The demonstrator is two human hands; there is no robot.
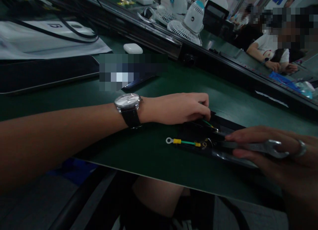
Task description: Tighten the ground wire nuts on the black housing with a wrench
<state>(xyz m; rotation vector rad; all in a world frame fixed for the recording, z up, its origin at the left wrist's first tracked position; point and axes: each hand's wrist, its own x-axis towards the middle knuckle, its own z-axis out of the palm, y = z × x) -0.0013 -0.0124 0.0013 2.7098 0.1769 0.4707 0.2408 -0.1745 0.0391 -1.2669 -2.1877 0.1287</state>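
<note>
My right hand [278, 154] wears a ring and is closed round a metal open-ended wrench [272, 148], whose open jaw shows between the fingers. Left of that hand, a short green wire [189, 142] with yellow sleeves ends in a silver ring terminal [169, 140]. Its other end meets a black part [228, 124] that lies on the green tabletop [149, 147]. Above the wire, my left hand [191, 107] is bent down with curled fingers at the black part; what they grip is hidden. A second green-yellow wire [208, 123] shows just below those fingers.
A black rail [223, 71] runs along the table's far side. Beyond it are white fans [192, 21] and a seated person [270, 51]. On the left lie a dark flat tray-like object [49, 72], a plastic bag [29, 41] and a white earbud case [133, 48].
</note>
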